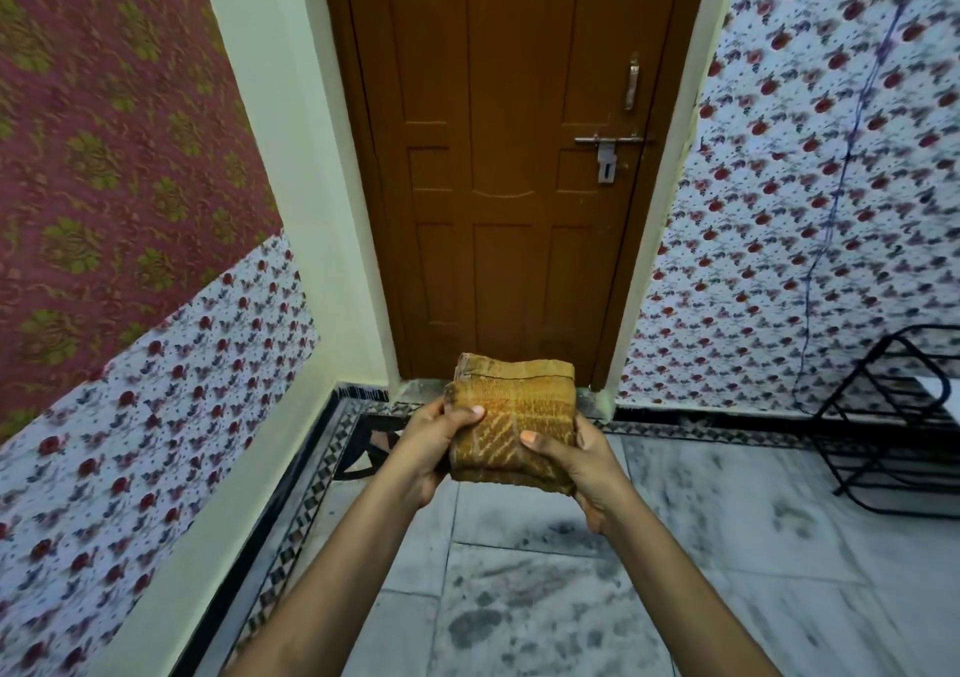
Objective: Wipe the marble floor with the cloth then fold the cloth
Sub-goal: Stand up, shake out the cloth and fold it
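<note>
A mustard-yellow cloth, folded into a thick square bundle, is held up in the air in front of a brown door. My left hand grips its left side, thumb on top. My right hand grips its lower right side, thumb pressed on the front face. Below lies the grey-white marble floor, marked with dark smudges and damp patches.
The brown wooden door with a metal latch is shut straight ahead. Floral-papered walls close in on both sides. A black metal rack stands on the floor at the right. A patterned black border runs along the floor's left edge.
</note>
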